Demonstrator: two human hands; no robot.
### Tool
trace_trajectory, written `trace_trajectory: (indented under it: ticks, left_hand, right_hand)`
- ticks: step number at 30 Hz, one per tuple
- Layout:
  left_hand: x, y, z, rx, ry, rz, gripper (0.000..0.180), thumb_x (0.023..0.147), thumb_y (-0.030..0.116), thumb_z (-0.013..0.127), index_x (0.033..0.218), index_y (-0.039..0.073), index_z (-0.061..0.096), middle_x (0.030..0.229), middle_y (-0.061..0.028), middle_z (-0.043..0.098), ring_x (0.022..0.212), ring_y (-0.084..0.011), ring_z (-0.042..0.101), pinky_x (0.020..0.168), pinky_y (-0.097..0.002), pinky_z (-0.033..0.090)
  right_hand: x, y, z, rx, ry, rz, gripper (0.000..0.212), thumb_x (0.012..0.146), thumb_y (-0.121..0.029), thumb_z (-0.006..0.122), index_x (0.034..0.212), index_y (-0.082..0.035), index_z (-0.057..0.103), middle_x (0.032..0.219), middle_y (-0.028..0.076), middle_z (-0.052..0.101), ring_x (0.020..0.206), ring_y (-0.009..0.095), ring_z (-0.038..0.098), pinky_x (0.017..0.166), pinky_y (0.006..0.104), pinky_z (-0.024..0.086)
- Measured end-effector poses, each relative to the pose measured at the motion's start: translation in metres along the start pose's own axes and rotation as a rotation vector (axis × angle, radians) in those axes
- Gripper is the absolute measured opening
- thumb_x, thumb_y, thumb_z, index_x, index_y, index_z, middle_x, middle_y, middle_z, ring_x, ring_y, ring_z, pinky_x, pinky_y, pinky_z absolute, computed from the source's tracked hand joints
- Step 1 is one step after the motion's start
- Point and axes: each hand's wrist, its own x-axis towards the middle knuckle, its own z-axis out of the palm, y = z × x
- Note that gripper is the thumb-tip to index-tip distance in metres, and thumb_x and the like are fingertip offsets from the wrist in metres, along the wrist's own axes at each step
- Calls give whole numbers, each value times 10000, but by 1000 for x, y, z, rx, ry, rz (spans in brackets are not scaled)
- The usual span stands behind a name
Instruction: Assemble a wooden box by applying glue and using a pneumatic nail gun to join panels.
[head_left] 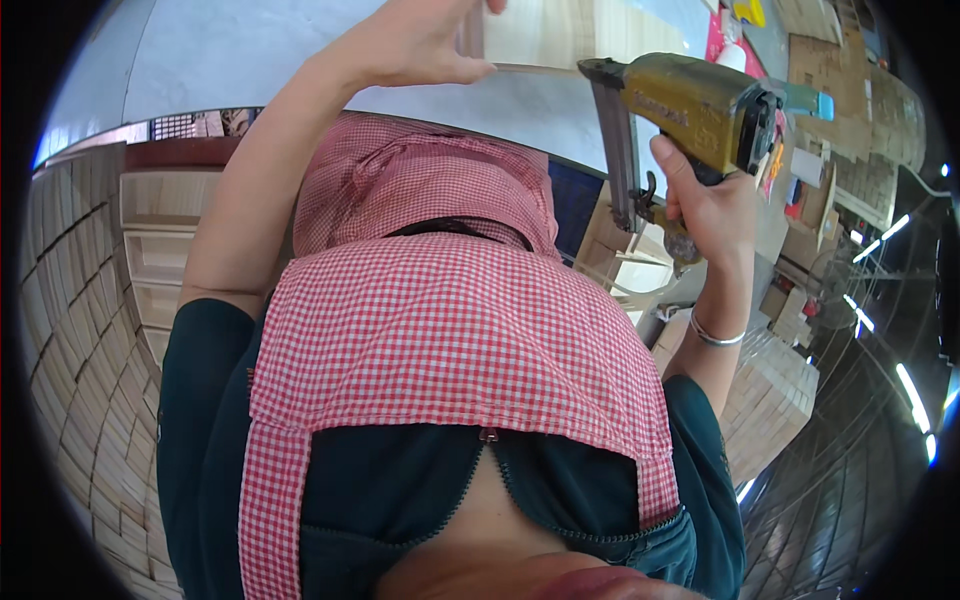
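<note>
At the top of the head view, a pale wooden board (590, 35) lies on the light worktable (230, 60). My left hand (425, 45) is at its left end, thumb along the near side and a fingertip on the far side, so the board's end sits between them. The picture's upper edge cuts off the other fingers. My right hand (712, 210) is wrapped round the grip of an olive-yellow air nail gun (690, 105). Raised over the near edge of the table, the gun has its long dark magazine on the left and a light blue fitting at its right end.
Open wooden boxes (165, 255) are stacked below the table at left, beside tall stacks of wooden pieces (75, 330). More wood stacks (765, 400) stand at right. A yellow object (748, 12) lies at the table's far right. My checked apron (450, 330) touches the table edge.
</note>
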Motion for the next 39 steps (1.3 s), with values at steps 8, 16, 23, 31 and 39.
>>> trace_trajectory:
  ticks: [8,16,23,31,39]
  left_hand:
    - [-6,2,0,-157,10,-22,539,658,148,786,1082,60,466,1376,-244,425,1271,-416,436,1057,-421,405]
    - [-7,-3,6,-214,44,12,544,664,159,782,1081,59,447,1360,-247,436,1284,-416,430,1059,-437,404]
    - [-12,-14,14,-319,103,78,744,686,199,772,1312,11,415,1451,-274,382,1387,-435,363,1146,-455,347]
    - [-29,-14,19,-404,236,28,990,735,189,709,1556,-42,207,1587,-280,253,1476,-416,275,1234,-458,240]
    - [-33,-36,34,-346,507,44,876,750,99,626,1535,-40,264,1583,-273,265,1465,-402,297,1221,-461,258]
  right_hand:
    - [-10,-31,34,-65,-101,-14,273,843,-148,823,1027,16,707,887,100,745,719,172,691,607,275,545]
    - [-11,-21,47,-8,-110,-134,271,890,-260,805,905,-9,703,572,-5,567,448,73,475,429,206,379]
    - [-17,-25,55,104,-68,-65,264,894,-252,803,914,-9,704,571,-4,568,446,72,474,430,202,373]
    - [2,-61,48,-68,-82,31,313,863,-129,805,1098,33,677,877,86,731,633,139,640,528,231,491]
    - [20,-68,51,-151,-95,-68,333,850,-142,820,1103,26,683,938,102,750,723,165,695,589,255,537]
